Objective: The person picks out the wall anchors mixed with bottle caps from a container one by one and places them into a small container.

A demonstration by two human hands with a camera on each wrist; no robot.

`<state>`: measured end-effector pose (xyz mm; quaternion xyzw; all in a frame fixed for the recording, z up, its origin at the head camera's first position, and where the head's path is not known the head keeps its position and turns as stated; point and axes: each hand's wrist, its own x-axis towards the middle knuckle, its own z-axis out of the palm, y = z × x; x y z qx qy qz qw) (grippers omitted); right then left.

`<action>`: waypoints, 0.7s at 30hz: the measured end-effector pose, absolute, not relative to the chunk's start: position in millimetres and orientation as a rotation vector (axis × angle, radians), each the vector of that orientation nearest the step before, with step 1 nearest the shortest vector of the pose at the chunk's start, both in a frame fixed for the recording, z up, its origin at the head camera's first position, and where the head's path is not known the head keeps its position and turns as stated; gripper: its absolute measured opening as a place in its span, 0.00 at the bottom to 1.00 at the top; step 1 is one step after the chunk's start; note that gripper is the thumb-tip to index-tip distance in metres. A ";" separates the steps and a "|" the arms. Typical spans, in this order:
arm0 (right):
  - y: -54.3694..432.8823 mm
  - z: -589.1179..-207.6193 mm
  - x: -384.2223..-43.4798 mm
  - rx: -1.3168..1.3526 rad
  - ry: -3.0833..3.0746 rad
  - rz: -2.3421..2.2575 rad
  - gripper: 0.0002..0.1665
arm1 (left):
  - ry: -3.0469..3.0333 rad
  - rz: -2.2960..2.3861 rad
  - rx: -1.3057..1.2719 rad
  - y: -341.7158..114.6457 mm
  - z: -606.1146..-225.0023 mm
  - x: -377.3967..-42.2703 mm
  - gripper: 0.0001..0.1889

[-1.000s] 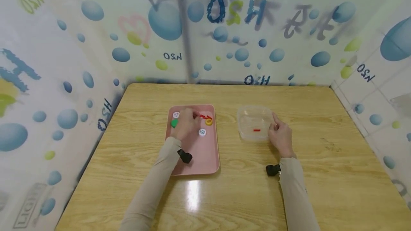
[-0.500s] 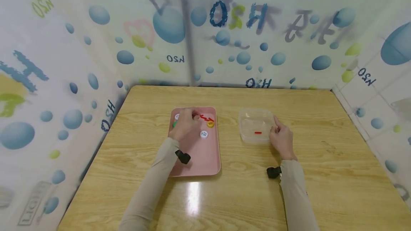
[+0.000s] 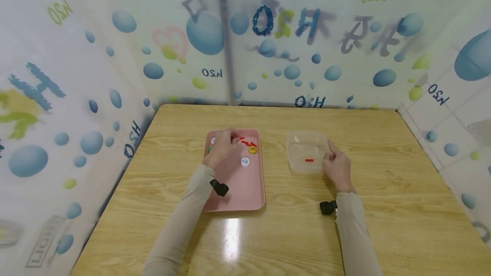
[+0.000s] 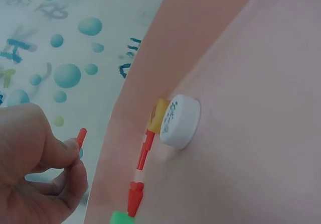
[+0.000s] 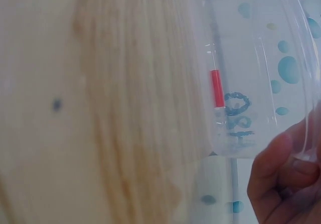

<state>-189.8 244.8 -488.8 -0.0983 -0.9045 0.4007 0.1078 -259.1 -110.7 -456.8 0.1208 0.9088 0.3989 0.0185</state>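
Observation:
My left hand (image 3: pixel 223 148) is over the far part of the pink tray (image 3: pixel 245 191). Its thumb and index finger pinch a short red stick (image 4: pixel 82 137). Several more red sticks (image 3: pixel 249 143) lie in the tray by a yellow bottle cap (image 3: pixel 252 150); a white cap (image 3: pixel 245 162) sits nearer. Another white cap (image 3: pixel 213 140) and a green piece (image 4: pixel 122 218) are partly covered by the hand in the head view. My right hand (image 3: pixel 337 169) grips the right rim of a clear plastic container (image 3: pixel 291 152). Inside it lies one red stick (image 5: pixel 217 88).
Tray and container stand side by side on a wood-grain table (image 3: pixel 291 216), a strip of tabletop between them. A patterned curtain wall (image 3: pixel 330 50) rises behind the table's far edge, with more walls at left and right.
The head view has shifted slightly, so everything on the table appears a little lower and to the right. Both hands keep about the same places at the tray and container.

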 end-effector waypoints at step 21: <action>245.8 -489.6 -189.4 -0.267 -2.660 1.184 0.31 | 2.729 1.325 0.387 -96.6 -445.0 -258.2 0.10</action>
